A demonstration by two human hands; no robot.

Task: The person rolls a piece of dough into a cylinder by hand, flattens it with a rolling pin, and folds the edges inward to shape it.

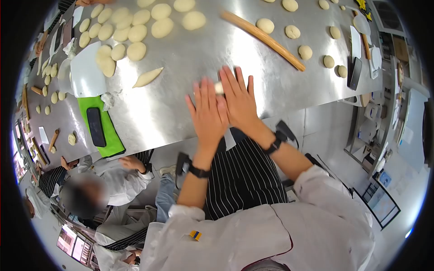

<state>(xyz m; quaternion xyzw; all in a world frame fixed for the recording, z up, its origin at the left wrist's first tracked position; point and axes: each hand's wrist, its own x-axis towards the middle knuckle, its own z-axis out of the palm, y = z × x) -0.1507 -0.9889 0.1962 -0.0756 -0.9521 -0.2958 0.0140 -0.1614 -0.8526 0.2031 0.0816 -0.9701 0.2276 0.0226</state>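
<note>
My left hand lies flat, palm down, near the front edge of the steel table, its fingertips slightly blurred. Right beside it, touching at the thumb, my right hand is also palm down with its fingers stretched out. Between the fingers of the two hands a small piece of pale dough shows; the rest of it is hidden under them. A long dough piece with pointed ends rests to the left of my hands. Beyond them, a wooden rolling pin lies diagonally.
Several flattened dough rounds cover the back left, beside a white scraper. A phone lies on a green cloth. Several dough balls and another phone are at the right. A co-worker is at the lower left.
</note>
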